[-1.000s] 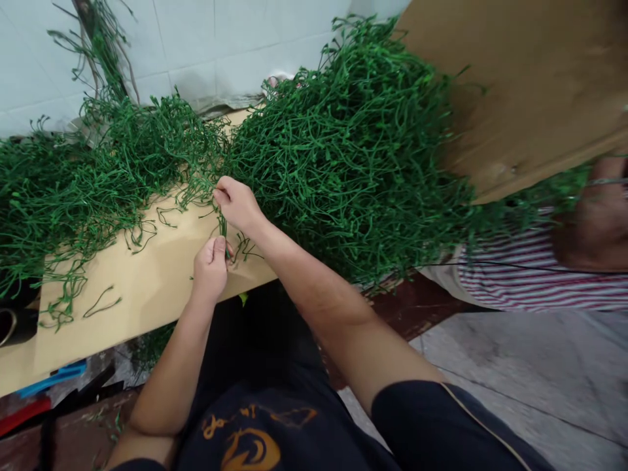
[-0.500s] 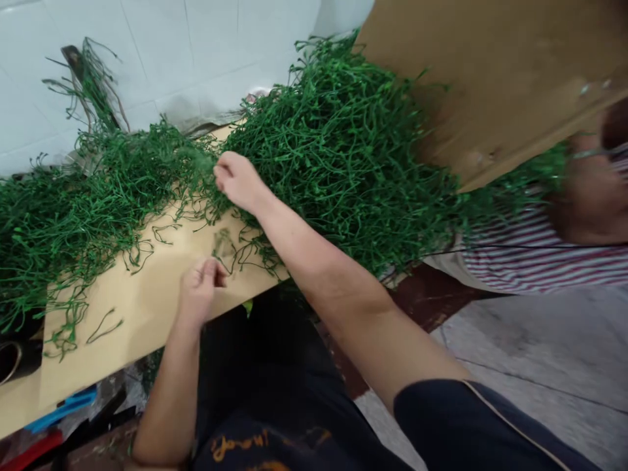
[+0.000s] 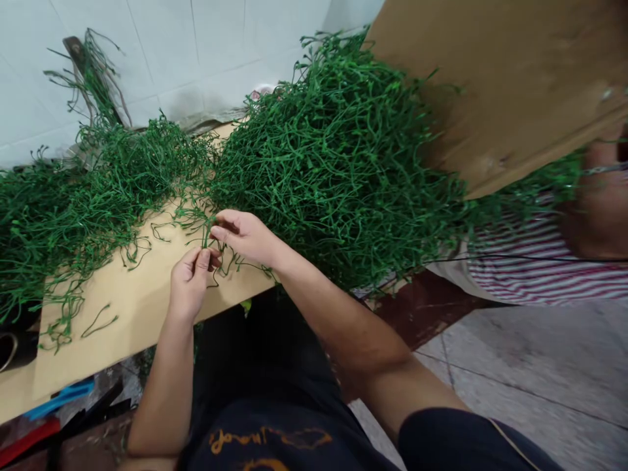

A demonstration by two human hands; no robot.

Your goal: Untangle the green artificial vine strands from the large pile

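Thin green plant stems with small knobs at their tips lie in a large tangled pile [image 3: 333,157] on the cardboard. My left hand [image 3: 191,278] is closed in a pinch, thumb against forefinger, on the lower end of a few green stems [image 3: 206,234] that stand up from it. Just above and to the right, my right hand [image 3: 248,239] is closed around the upper part of the same stems, its fingertips partly hidden. Both hands are close together over the cardboard sheet [image 3: 142,294]. Loose stems lie beneath and beside them.
A second heap of green stems [image 3: 118,176] spreads leftward along the tiled wall [image 3: 167,52]. A large brown board [image 3: 505,78] leans at the upper right. Another person's arm [image 3: 596,209] and striped clothing show at the right edge. Blue-handled tools [image 3: 61,398] lie lower left.
My right hand has come down from the edge of the pile toward my left hand. My left hand has risen slightly, and both now meet at the green stems.
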